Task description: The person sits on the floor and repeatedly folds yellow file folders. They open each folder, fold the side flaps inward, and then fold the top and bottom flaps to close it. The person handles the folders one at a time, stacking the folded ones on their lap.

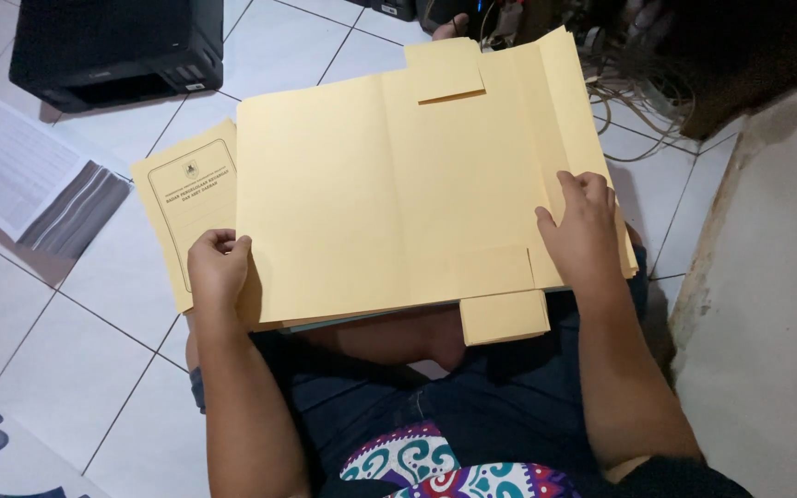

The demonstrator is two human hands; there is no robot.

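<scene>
A large yellow card folder point(371, 194) lies spread open across my lap, with flaps sticking out at its top and bottom edges. My left hand point(218, 269) grips its lower left edge, fingers curled over the card. My right hand point(583, 226) presses flat on the folder's right side, next to a folded side flap. Under the open folder lies another yellow folder point(182, 198) with a printed frame on its cover, showing at the left.
I sit on a white tiled floor point(94, 314). A black printer point(113, 46) stands at the top left. A stack of printed paper sheets point(29, 180) lies at the left. Tangled cables point(638, 101) sit at the top right beside a grey wall point(777, 304).
</scene>
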